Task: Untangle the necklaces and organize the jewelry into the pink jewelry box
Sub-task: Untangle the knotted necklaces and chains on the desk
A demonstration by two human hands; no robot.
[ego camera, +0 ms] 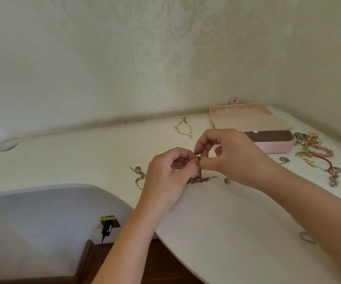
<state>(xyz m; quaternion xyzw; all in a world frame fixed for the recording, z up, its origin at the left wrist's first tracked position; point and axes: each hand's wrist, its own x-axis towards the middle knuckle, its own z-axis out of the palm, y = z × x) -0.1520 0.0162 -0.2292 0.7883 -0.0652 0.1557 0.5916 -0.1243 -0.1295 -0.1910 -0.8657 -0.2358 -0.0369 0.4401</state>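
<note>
Rose-gold tangled necklaces [198, 178], knotted clump

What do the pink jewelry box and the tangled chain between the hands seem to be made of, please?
The pink jewelry box looks like matte faux leather or plastic: even, unglossy pink walls, beige fabric-like lining. The tangled chain looks like fine metal: dull rose-gold glint, tiny links.
</note>
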